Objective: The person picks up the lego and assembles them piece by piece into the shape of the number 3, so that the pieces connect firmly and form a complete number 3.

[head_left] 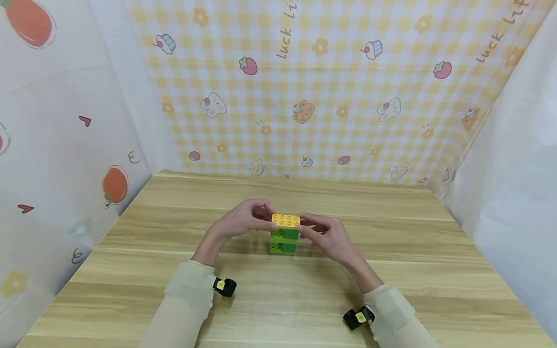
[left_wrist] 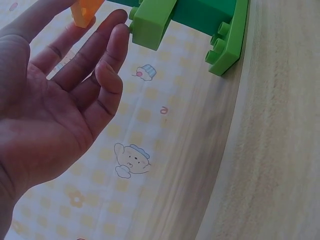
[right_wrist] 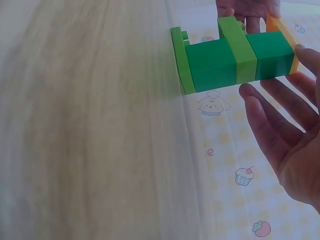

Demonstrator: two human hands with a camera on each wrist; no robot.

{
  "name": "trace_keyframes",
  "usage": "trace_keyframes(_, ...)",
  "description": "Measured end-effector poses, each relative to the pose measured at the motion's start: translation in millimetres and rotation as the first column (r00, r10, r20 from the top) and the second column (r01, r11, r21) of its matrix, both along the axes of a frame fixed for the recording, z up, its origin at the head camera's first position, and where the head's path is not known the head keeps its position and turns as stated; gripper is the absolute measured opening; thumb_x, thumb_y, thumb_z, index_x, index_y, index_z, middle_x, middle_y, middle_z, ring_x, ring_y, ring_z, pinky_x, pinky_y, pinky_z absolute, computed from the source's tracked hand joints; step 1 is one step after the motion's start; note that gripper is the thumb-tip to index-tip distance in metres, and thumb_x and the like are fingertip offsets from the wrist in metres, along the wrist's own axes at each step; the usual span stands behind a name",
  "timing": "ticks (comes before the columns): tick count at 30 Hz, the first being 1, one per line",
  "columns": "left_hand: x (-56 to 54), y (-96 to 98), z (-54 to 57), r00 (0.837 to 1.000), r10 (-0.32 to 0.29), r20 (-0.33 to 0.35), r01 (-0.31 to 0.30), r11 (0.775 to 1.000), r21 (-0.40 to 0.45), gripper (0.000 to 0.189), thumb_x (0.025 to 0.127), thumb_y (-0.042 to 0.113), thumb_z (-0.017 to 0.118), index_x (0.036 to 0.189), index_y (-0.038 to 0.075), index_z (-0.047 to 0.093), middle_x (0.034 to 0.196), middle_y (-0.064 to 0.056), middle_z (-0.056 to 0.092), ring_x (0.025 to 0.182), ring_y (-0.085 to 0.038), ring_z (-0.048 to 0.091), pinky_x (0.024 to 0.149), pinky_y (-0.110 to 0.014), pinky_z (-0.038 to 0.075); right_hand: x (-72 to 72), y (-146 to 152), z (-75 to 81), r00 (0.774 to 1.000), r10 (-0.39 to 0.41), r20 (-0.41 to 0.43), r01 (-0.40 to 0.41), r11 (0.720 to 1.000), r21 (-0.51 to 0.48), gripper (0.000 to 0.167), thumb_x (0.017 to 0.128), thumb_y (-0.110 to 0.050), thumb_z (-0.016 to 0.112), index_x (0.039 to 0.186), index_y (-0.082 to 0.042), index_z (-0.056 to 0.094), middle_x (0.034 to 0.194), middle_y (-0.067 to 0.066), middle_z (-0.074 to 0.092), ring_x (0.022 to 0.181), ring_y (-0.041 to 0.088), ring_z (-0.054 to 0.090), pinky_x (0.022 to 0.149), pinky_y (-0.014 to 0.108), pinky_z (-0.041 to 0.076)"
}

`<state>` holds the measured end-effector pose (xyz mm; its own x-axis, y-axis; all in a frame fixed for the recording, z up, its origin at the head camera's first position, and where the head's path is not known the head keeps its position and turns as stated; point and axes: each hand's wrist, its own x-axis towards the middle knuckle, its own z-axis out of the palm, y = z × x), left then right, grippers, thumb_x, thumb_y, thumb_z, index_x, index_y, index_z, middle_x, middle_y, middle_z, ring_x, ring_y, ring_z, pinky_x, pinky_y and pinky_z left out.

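A yellow toy building brick (head_left: 285, 221) with studs on top lies flat on a stack of green bricks standing on the table. In the right wrist view the stack shows a light green base plate (right_wrist: 182, 65), a dark green block (right_wrist: 212, 65), a light green plate (right_wrist: 239, 52) and another dark green block (right_wrist: 270, 55). My left hand (head_left: 239, 221) pinches the yellow brick's left end between thumb and fingers. At its right end, my right hand (head_left: 330, 238) pinches it too. The lower fingers of both hands are beside the stack.
The wooden table (head_left: 278, 299) spreads out around the stack. Behind it hangs a yellow checked cloth (head_left: 278, 82), with white cloth walls (head_left: 65, 121) at both sides. Each wrist wears a small black camera (head_left: 226, 287).
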<state>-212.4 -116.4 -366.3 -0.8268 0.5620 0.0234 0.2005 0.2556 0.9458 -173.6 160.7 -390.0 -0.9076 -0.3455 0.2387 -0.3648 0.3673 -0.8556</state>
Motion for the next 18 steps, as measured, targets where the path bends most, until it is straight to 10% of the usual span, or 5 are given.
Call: trace_keyframes(18, 3.3, -4.6, 0.4, 0.999, -0.029, -0.039, 0.028, 1.000, -0.009, 0.029, 0.094, 0.014, 0.079, 0.119, 0.003, 0.069, 0.109, -0.010, 0.073, 0.097, -0.021, 0.067, 0.087, -0.033, 0.056, -4.7, 4.3, -6.8, 0.999, 0.012, 0.046, -0.013, 1.000, 0.022, 0.047, 0.094, -0.023, 0.082, 0.139, -0.015, 0.071, 0.125, 0.010, 0.077, 0.109, 0.025, 0.074, 0.079, 0.030, 0.059)
